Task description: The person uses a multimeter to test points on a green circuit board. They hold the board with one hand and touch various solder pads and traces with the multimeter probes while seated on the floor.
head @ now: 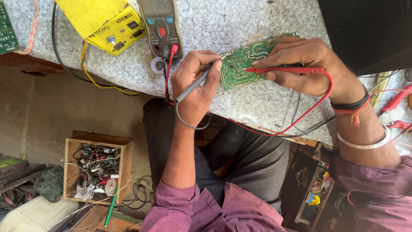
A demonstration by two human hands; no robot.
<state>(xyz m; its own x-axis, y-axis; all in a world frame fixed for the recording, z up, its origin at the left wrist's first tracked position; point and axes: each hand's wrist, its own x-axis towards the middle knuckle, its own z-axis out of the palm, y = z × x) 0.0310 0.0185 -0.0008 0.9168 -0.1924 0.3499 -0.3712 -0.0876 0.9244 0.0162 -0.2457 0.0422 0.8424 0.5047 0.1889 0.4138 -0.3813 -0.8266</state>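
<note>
Seated at a speckled tabletop (240, 107), a person's left hand (195, 86) grips a grey probe (193, 85) and the right hand (300, 64) a red probe (283, 70) on a green circuit board (240, 71). A slipped tip could bridge contacts; trailing leads (300, 118) from the multimeter (162, 25) beside a yellow tester (107, 23) might snag.

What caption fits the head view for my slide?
Left hand holds a grey probe, right hand a red probe, on a green circuit board.
</note>
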